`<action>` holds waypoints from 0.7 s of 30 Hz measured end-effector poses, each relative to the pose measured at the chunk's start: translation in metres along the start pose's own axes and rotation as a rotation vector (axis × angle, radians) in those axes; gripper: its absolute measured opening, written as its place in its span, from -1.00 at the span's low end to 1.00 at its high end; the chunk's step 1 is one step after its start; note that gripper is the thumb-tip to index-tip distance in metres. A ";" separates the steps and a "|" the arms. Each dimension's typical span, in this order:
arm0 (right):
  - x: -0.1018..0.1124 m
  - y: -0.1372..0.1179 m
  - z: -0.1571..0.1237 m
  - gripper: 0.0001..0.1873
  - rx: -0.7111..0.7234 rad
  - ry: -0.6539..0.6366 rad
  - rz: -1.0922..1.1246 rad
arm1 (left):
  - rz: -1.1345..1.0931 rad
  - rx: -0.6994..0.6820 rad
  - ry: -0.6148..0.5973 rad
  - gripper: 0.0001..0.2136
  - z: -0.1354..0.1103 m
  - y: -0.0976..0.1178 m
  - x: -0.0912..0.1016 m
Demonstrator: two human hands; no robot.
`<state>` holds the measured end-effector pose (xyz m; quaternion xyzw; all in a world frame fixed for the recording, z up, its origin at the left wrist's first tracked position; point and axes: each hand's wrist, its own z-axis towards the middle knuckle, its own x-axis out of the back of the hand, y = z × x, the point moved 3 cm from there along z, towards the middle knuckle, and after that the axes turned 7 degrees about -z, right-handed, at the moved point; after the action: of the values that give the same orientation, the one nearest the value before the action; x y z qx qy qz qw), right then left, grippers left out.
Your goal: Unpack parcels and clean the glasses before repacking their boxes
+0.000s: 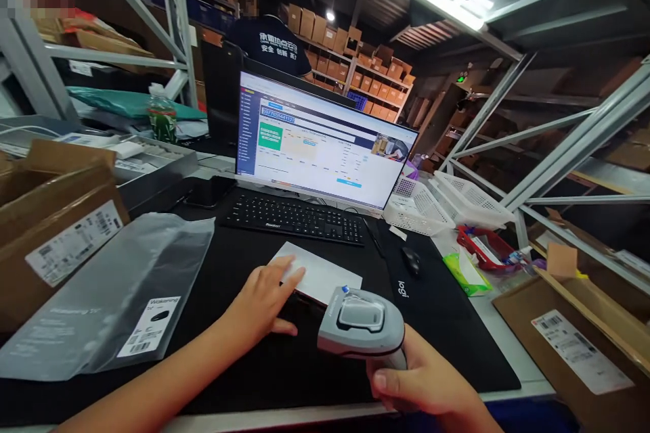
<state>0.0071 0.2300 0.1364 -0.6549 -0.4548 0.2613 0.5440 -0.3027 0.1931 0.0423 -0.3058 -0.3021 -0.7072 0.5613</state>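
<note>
My right hand grips a grey handheld barcode scanner near the desk's front edge, its head pointing toward a white paper slip. My left hand lies flat on the black desk mat, fingertips on the near left edge of that slip. A black keyboard sits just beyond the slip, below a lit monitor.
A clear plastic bag with a label lies left on the mat, beside a cardboard box. A black mouse, white baskets, a red tray and another box are on the right. A person in a dark shirt stands behind the monitor.
</note>
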 end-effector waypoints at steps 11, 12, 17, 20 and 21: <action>-0.026 -0.016 0.027 -0.27 -0.055 -0.239 -0.066 | 0.311 0.856 -0.126 -0.49 -0.083 -0.144 0.129; -0.030 -0.020 0.031 -0.32 -0.052 -0.258 -0.073 | 0.293 0.916 -0.156 -0.48 -0.090 -0.146 0.132; -0.048 -0.031 0.045 -0.39 -0.072 -0.310 -0.124 | 0.098 1.069 -0.192 -0.48 -0.109 -0.150 0.138; -0.056 -0.032 0.055 -0.36 -0.160 -0.308 -0.129 | -0.039 1.081 -0.115 -0.47 -0.107 -0.150 0.144; -0.060 -0.033 0.060 -0.34 -0.185 -0.294 -0.123 | -0.080 1.081 -0.080 -0.47 -0.105 -0.149 0.147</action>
<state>-0.0798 0.2056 0.1422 -0.6280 -0.5907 0.2774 0.4239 -0.4847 0.0502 0.0769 0.0115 -0.6555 -0.4594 0.5993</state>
